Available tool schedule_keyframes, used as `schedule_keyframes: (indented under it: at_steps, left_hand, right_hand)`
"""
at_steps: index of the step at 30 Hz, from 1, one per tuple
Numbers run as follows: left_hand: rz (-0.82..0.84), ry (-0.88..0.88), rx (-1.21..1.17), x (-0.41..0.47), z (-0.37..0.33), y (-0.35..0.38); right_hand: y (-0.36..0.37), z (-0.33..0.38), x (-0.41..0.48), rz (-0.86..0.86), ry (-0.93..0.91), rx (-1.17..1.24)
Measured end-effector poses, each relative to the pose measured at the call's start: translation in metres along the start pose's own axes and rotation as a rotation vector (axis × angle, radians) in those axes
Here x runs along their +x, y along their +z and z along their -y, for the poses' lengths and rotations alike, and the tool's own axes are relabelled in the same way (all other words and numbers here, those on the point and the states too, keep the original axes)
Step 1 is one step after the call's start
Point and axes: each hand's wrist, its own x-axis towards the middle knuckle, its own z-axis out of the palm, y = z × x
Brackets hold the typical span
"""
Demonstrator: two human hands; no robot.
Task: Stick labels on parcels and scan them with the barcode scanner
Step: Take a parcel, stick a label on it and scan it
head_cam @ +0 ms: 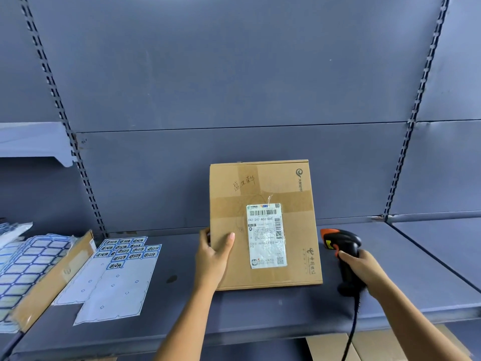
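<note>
Through the head camera I see the box (263, 225) standing on its lower edge on the shelf (260, 313), tilted back toward the grey back panel (234, 87). My left grip (212, 259) holds the box's left edge, thumb curled over the front face and the other fingers behind.

A white label (266, 235) is stuck on the front under clear tape. It shows a red "EMS" mark, a barcode along the top, the code "247-247-A02-060", a second barcode down its right side and small QR squares; the fine print is too small for me to read. Above it, Chinese characters are handwritten in pen on the cardboard. Down the right edge I read a printed logo with "中国电信", and another logo sits in the top right corner.

My right grip (361, 267) is wrapped round the handle of the scanner (343, 251), black with orange trim, just right of the box. Its head faces left toward the box, and its cable (351, 329) drops over the shelf's front.

At left lies a sticker sheet (122, 269), its top rows holding blue-bordered stickers with handwritten characters. Further left, blank blue-bordered sheets (28, 267) rest on flat cardboard (57, 277).
</note>
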Motion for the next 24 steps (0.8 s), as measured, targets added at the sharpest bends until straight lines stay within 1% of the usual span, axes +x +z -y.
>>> schedule_keyframes:
  at_steps: [1,2,3,4,5,6,7,8,10,11,13,16,18,19,21,23,24]
  left_hand:
    - [0.001,-0.001,0.000,0.000,0.000,0.000]
    - [0.001,0.000,-0.001,0.001,0.000,0.000]
    - [0.002,0.005,-0.002,0.000,0.000,0.000]
    - [0.003,0.009,-0.002,0.000,0.001,0.000]
    - [0.005,0.007,-0.001,-0.001,0.001,0.000]
    - [0.007,0.002,0.001,-0.001,0.000,0.000]
    - [0.008,-0.009,0.002,-0.001,-0.001,0.000]
    - [0.009,-0.026,0.002,-0.001,-0.003,-0.001]
    - [0.006,-0.086,-0.016,-0.001,-0.007,-0.004]
    - [0.001,-0.134,-0.037,-0.002,-0.011,-0.007]
    - [0.012,-0.254,-0.062,-0.001,-0.018,-0.016]
    - [0.122,-0.541,0.030,0.004,-0.018,-0.038]
    - [0.217,-0.653,0.141,0.005,-0.014,-0.053]
    - [0.232,-0.674,0.171,0.005,-0.011,-0.059]
    - [0.224,-0.660,0.218,-0.001,-0.013,-0.065]
    - [0.193,-0.631,0.304,-0.003,-0.009,-0.067]
    - [0.208,-0.611,0.407,-0.006,-0.010,-0.068]
  right_hand:
    - [0.002,0.003,-0.001,-0.087,-0.025,-0.271]
    - [0.005,0.005,-0.003,-0.175,-0.045,-0.452]
    - [0.007,0.004,-0.007,-0.241,-0.070,-0.544]
    - [0.011,0.002,-0.007,-0.299,-0.126,-0.552]
    - [0.014,0.003,-0.009,-0.341,-0.233,-0.529]
    - [0.017,0.006,-0.011,-0.348,-0.380,-0.483]
    - [0.021,0.011,-0.016,-0.295,-0.521,-0.376]
    - [0.026,0.020,-0.023,-0.164,-0.598,-0.153]
    - [0.033,0.037,-0.043,0.200,-0.530,0.282]
    - [0.037,0.041,-0.046,0.306,-0.460,0.410]
    - [0.043,0.043,-0.050,0.385,-0.342,0.537]
    - [0.049,0.050,-0.061,0.519,-0.234,0.578]
    - [0.053,0.055,-0.066,0.605,-0.152,0.584]
    - [0.054,0.056,-0.068,0.631,-0.125,0.580]
    - [0.059,0.053,-0.065,0.642,-0.094,0.513]
    - [0.065,0.047,-0.065,0.589,-0.075,0.411]
    - [0.068,0.043,-0.062,0.541,-0.070,0.347]
